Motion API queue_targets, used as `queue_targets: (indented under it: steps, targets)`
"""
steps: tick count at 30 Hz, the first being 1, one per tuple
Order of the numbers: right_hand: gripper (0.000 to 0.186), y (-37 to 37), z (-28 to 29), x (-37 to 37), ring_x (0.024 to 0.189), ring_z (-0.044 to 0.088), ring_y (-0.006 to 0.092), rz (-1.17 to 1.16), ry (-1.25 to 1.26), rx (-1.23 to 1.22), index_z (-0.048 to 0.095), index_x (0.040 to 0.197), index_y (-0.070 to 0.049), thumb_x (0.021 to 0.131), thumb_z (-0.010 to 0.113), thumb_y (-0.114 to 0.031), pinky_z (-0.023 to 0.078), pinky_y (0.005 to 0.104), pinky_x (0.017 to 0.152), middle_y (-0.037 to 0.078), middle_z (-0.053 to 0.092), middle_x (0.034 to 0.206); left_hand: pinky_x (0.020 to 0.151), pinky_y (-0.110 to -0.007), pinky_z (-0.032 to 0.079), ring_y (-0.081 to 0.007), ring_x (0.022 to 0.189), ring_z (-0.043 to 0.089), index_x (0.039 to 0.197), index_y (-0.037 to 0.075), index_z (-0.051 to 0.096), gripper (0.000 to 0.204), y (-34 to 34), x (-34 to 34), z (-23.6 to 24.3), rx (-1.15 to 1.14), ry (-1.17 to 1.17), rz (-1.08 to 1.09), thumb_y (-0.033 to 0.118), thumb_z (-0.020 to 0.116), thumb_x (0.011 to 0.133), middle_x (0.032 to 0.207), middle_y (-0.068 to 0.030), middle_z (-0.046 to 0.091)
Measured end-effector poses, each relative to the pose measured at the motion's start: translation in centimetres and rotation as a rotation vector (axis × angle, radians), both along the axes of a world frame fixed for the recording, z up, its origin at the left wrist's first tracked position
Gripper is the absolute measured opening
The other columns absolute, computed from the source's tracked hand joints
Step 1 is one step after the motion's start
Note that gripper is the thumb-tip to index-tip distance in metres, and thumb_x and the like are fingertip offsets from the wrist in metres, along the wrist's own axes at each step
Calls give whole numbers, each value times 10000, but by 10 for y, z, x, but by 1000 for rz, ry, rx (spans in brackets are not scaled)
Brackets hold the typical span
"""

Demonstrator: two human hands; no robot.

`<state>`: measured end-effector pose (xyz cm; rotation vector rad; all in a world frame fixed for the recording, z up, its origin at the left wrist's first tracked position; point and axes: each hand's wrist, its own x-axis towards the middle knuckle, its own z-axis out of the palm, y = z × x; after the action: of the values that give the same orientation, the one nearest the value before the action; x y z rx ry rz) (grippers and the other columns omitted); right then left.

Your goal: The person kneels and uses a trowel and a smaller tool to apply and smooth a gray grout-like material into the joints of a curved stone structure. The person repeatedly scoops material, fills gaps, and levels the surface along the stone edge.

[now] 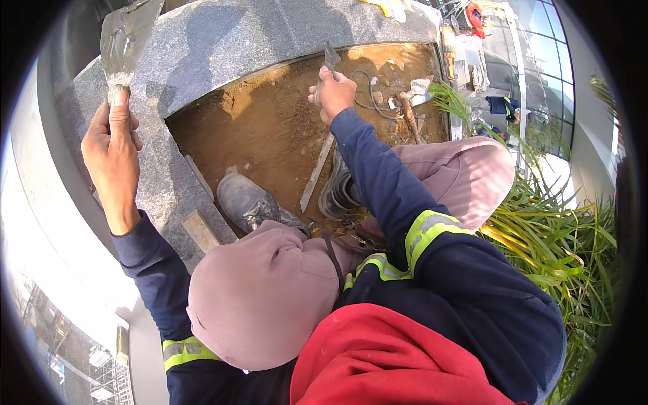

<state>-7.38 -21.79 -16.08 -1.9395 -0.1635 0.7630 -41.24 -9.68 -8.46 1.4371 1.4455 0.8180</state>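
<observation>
Down below, a big stone ledge (185, 64) bends along brown dirt (263, 138).
Two boots (244, 199) are in the dirt, maybe for good, steady balance. The left hand (111, 158) grips the wide scraper (128, 37) by its bottom end, blade up, likely to leave the flat part free. The right hand (335, 92) is closed around the small trowel (331, 58) above the dirt's far side, tip pointing away, perhaps so the blade pokes out freely.
</observation>
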Motion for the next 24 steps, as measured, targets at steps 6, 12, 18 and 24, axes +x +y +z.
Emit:
queue_targets:
  steps: [6,12,18,24]
  targets:
    - [316,0,-2,-52,595,610,144,128,72,-66,627,1125,65,1017,618,-232,533,317,498,82,621,818,514,-240,391,-59,556,503,834,26,688,541,1,-1,-4,0,11,3,523,585,1020,641,-5,548]
    - [233,5,2,-131,567,587,121,314,152,-69,627,1083,16,1020,606,-207,524,303,469,51,588,767,518,-242,392,-60,557,504,803,32,670,543,4,0,-6,3,0,4,523,587,1019,621,-2,534]
    - [225,13,13,-156,560,594,110,435,182,-33,622,1047,31,1015,612,-192,525,288,460,37,591,744,523,-244,399,-61,559,510,793,32,657,549,2,7,1,11,-19,24,527,586,1018,619,-3,534]
    - [285,-1,10,-121,587,631,134,419,-171,219,592,1082,38,1034,482,-220,525,310,490,90,624,810,529,-237,394,-59,563,510,785,37,646,540,5,-1,-2,5,11,-8,520,590,1018,633,-3,537]
